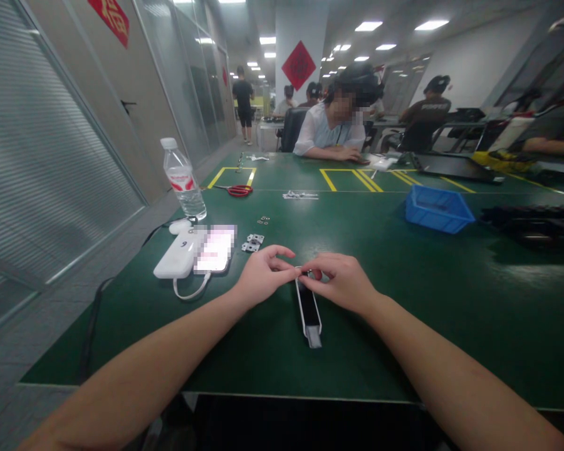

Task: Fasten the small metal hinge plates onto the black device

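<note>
A narrow white-rimmed case point(309, 307) with a dark inside lies lengthwise on the green desk point(380, 363), between the person's forearms, a grey strip point(314, 338) sticking out of its near end. At its far end the left hand point(263, 274) and right hand point(344, 282) meet, fingertips drawn close together; whether they pinch a small part there, I cannot tell. To the left, a white power bank point(176, 255) lies beside a lit phone point(216, 248), with a white cable point(191, 297) looping in front. Small metal plates point(252, 243) lie near the left hand. Beyond stand a water bottle point(184, 183) and a blue bin point(437, 210), then red-handled scissors point(239, 190). A seated co-worker point(331, 125) leans over the far side.
</note>
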The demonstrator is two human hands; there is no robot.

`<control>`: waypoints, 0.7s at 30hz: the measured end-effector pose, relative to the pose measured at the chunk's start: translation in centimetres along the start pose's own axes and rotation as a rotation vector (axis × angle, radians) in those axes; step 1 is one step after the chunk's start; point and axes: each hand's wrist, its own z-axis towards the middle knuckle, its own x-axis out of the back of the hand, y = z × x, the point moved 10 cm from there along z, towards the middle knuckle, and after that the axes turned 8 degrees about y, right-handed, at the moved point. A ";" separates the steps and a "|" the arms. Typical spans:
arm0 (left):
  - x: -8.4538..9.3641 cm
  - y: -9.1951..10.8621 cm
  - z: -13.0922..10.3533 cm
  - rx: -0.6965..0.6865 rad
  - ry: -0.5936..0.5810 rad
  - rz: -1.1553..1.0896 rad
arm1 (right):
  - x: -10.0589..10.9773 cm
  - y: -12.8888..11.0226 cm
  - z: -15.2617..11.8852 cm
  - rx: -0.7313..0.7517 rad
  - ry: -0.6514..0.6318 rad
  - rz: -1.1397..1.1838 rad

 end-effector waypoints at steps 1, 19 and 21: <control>0.0 0.0 0.0 0.006 -0.001 -0.017 | 0.0 -0.1 0.0 0.000 0.002 -0.002; 1.5 3.0 0.3 -0.455 0.014 0.785 | -0.9 5.6 -0.8 -0.202 -0.222 0.032; 1.2 2.9 0.3 -0.473 -0.010 0.817 | -1.3 5.8 -0.9 -0.224 -0.247 0.044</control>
